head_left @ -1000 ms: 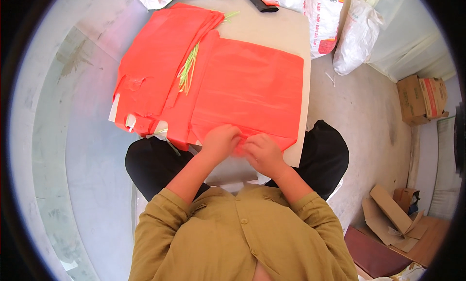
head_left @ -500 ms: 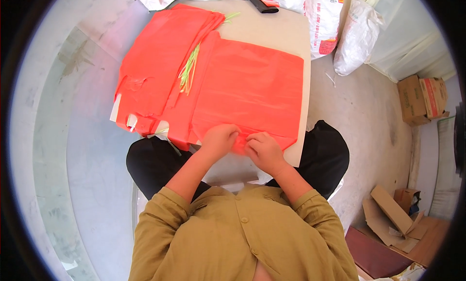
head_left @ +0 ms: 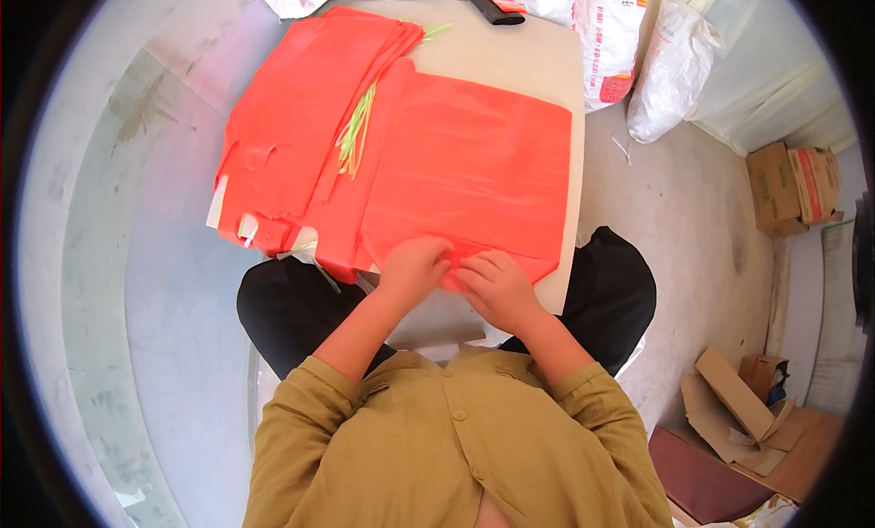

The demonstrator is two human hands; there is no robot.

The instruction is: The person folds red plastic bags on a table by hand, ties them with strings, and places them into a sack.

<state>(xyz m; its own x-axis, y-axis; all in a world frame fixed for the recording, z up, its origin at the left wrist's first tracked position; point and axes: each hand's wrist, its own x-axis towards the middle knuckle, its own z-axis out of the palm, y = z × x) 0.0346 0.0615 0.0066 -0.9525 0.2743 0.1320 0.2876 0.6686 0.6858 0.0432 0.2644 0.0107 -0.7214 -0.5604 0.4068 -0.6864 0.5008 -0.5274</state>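
A thin red plastic sheet [head_left: 478, 154], perhaps a flat bag, lies spread on a beige board [head_left: 572, 164] over my lap. My left hand [head_left: 415, 268] has its fingers curled together at the sheet's near edge. Close beside it, my right hand [head_left: 497, 287] pinches the same edge, which is bunched up between the two hands. The fingertips partly hide the gathered part. To the left lies a stack of similar red sheets [head_left: 296, 100], with ragged openings at its near end. Several thin yellow-green strips [head_left: 354, 138] rest between the stack and the spread sheet.
White printed sacks [head_left: 609, 45] and a stuffed white bag [head_left: 670, 72] stand beyond the board. A black object [head_left: 497, 10] lies at its far edge. Cardboard boxes [head_left: 775, 191] sit at the far right, and an opened carton [head_left: 729, 410] at the lower right. My knees [head_left: 611, 277] flank the board.
My right hand has shifted slightly, its fingers changing position at the bunched edge. My left hand has barely moved; the sheets and strips lie as before.
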